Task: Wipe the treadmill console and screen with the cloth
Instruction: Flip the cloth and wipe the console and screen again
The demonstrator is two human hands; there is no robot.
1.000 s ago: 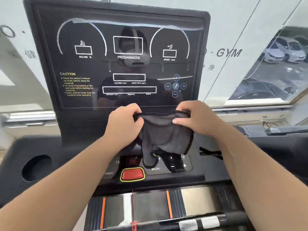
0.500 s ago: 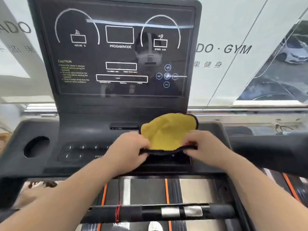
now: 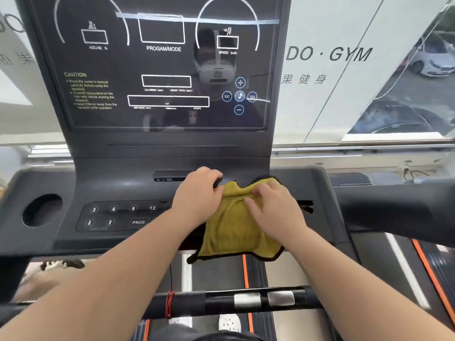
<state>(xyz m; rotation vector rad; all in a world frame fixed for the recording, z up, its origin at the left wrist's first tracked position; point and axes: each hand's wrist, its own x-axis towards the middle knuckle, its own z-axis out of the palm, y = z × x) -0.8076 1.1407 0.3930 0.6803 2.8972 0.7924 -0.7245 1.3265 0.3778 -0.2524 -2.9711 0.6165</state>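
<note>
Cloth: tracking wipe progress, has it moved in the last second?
Yes: the cloth came down from the screen's lower edge onto the console, now overhanging its front edge.

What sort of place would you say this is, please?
Most likely a gym: a treadmill console with a speed and incline screen, its running belt below, and "GYM" lettering behind. The left hand and right hand hold a yellow cloth on it.

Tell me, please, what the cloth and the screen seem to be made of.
Cloth: probably microfibre or terry, yellow with a dark stitched edge; it looks matt, fuzzy and folds softly. Screen: glossy dark glass or hard plastic, I cannot tell which; it shows sharp reflections.
</note>
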